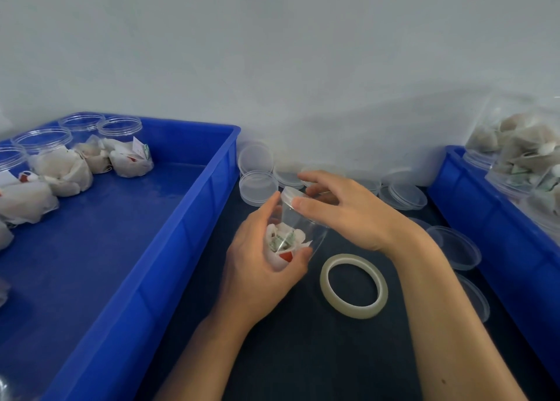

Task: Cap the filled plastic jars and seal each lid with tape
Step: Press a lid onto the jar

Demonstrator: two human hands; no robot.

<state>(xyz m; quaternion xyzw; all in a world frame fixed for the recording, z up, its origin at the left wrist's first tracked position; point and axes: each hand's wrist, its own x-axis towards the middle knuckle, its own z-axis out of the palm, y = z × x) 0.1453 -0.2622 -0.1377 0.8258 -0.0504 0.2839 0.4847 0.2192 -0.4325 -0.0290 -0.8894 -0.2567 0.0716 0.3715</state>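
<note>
1. The left hand (260, 267) comes up from the bottom edge, fingers and thumb curled round the lower body of a clear jar (298, 231), which it holds tilted above the dark table (303, 355) between the two crates.
2. The right hand (342, 210) reaches in from the lower right, its forearm crossing above the tape roll (354, 285); thumb and fingers curve round the translucent lid (289, 195) sitting on the jar's mouth.
3. Whether the lid is fully seated cannot be told, as the right palm covers the far side of it.
4. The jar holds white paper packets (283, 238) with red and green print; the left fingers hide the base.
5. The tape roll lies flat on the table, just right of the jar.
6. Loose lids (257, 185) lie against the wall behind the hands, several overlapping.
7. The left blue crate (188, 228) holds uncapped filled jars (124, 146), some cut off by the frame edge.
8. The right blue crate (485, 234) holds more jars, blurred and partly out of frame.
</note>
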